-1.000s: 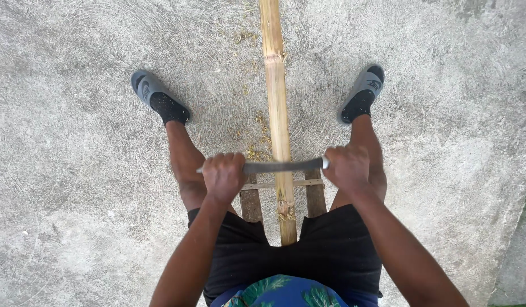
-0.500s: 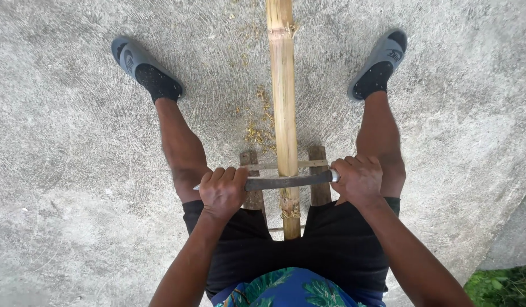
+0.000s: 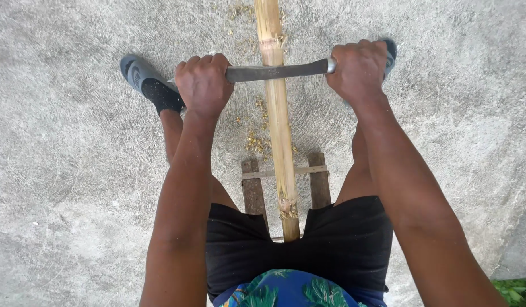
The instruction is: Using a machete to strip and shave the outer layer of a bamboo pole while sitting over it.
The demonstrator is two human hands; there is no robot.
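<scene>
A long bamboo pole (image 3: 279, 125) runs away from me between my legs, resting on a small wooden bench (image 3: 255, 187). A dark metal blade (image 3: 277, 71) lies crosswise on the pole near a node. My left hand (image 3: 203, 84) is closed around the blade's left end. My right hand (image 3: 358, 69) grips its right handle end. Both arms are stretched forward.
I sit astride the bench on rough grey concrete (image 3: 75, 170). My left foot in a grey sandal (image 3: 142, 77) is planted to the left; the right sandal (image 3: 390, 52) shows behind my right hand. Bamboo shavings (image 3: 255, 142) lie beside the pole. Grass (image 3: 516, 290) at bottom right.
Both hands have pushed the blade forward along the pole, from close to my lap out to a node farther away. My arms went from bent to extended.
</scene>
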